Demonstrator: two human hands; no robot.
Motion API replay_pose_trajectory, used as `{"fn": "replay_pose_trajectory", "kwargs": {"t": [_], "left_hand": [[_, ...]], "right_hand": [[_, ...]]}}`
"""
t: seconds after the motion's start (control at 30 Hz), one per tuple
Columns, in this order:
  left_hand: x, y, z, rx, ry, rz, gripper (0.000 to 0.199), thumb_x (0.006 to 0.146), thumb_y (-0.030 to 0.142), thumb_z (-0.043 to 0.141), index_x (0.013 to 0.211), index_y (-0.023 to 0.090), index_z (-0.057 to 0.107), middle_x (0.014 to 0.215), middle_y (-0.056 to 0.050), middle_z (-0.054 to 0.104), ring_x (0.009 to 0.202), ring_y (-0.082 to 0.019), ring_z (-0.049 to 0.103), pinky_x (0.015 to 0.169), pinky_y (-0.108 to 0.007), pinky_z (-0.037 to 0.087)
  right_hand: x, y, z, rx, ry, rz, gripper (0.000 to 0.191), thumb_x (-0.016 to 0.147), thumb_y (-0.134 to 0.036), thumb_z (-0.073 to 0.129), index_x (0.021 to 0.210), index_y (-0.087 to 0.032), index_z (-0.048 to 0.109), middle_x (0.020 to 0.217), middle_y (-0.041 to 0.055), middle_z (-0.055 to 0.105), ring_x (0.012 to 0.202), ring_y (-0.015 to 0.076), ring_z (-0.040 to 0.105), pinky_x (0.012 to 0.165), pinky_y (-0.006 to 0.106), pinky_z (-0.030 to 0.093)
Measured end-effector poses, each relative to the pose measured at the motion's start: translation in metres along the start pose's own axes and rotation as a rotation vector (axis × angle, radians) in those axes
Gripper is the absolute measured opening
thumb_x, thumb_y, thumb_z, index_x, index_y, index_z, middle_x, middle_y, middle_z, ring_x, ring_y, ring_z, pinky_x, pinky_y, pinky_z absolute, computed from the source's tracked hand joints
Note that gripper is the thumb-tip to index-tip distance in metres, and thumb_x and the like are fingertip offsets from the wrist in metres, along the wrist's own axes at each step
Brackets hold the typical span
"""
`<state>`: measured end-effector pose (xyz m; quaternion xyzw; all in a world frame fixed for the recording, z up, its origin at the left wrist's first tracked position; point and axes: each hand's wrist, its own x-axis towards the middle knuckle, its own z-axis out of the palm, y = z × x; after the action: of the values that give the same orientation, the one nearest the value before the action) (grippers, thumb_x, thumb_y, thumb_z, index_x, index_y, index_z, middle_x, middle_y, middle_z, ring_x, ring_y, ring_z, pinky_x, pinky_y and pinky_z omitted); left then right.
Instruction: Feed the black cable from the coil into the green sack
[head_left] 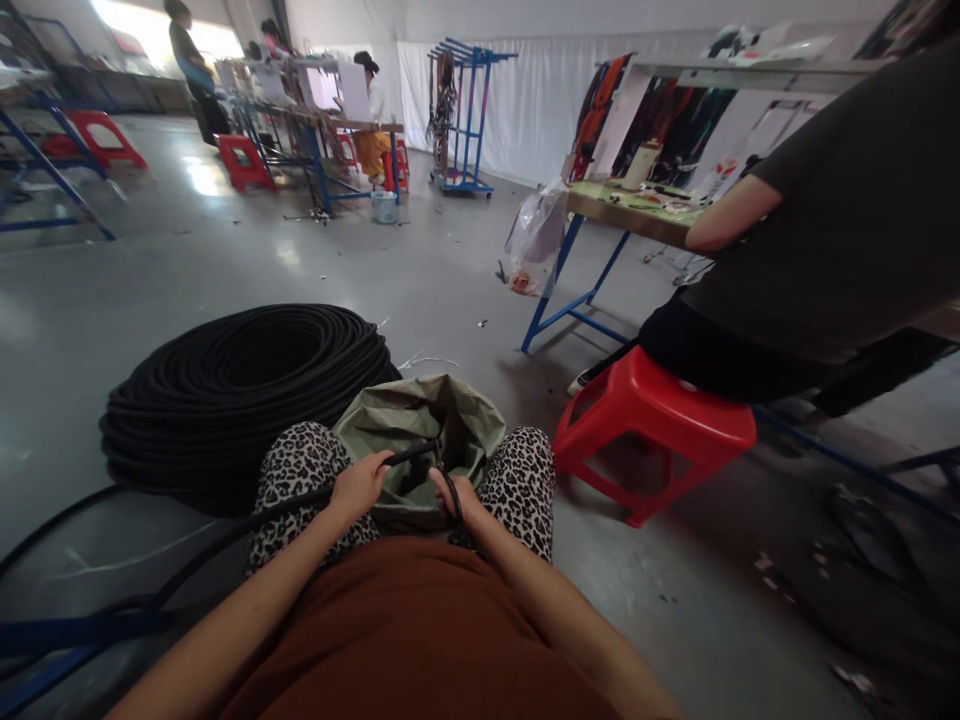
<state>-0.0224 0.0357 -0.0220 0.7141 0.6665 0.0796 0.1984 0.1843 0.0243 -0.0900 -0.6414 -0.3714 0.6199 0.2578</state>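
My left hand [361, 487] is wrapped round a thick black cable [409, 455], whose end reaches over the mouth of an olive-green sack [466, 400] between my knees. My right hand [456, 497] is closed on a dark-handled cutting tool [448, 482], its jaws near the cable's end. From my left hand the cable runs back over my left thigh toward the lower left. A large coil of black cable [247, 390] lies on the floor, left of the sack. What lies inside the sack is dark and hard to make out.
A person in dark clothes sits on a red stool [660, 410] at my right, by a workbench [637, 208] with a plastic bag [536, 240] hanging from it. A blue rack [469, 120] and other people at benches are farther back. Blue metal bars [82, 632] show at lower left.
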Motion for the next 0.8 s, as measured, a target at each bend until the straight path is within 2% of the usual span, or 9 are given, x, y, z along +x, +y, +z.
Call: {"fn": "replay_pose_trajectory", "kwargs": {"t": [0.37, 0.8], "left_hand": [[-0.001, 0.008, 0.001, 0.047, -0.041, -0.028, 0.039, 0.094, 0.026, 0.042, 0.129, 0.025, 0.060, 0.131, -0.006, 0.066, 0.114, -0.020, 0.064, 0.095, -0.031, 0.047], [-0.001, 0.011, 0.007, 0.098, -0.059, -0.031, 0.040, 0.094, 0.026, 0.040, 0.130, 0.025, 0.059, 0.131, -0.006, 0.066, 0.115, -0.021, 0.064, 0.094, -0.032, 0.048]], "right_hand": [[-0.008, -0.007, 0.001, -0.068, 0.037, 0.040, 0.048, 0.093, -0.052, 0.053, 0.063, -0.015, 0.055, 0.054, 0.0009, 0.052, 0.036, 0.0110, 0.048, 0.037, 0.024, 0.043], [-0.020, -0.018, 0.002, -0.106, 0.006, 0.097, 0.049, 0.096, -0.049, 0.049, 0.061, -0.016, 0.050, 0.048, -0.0011, 0.046, 0.033, 0.0108, 0.044, 0.035, 0.022, 0.038]]}}
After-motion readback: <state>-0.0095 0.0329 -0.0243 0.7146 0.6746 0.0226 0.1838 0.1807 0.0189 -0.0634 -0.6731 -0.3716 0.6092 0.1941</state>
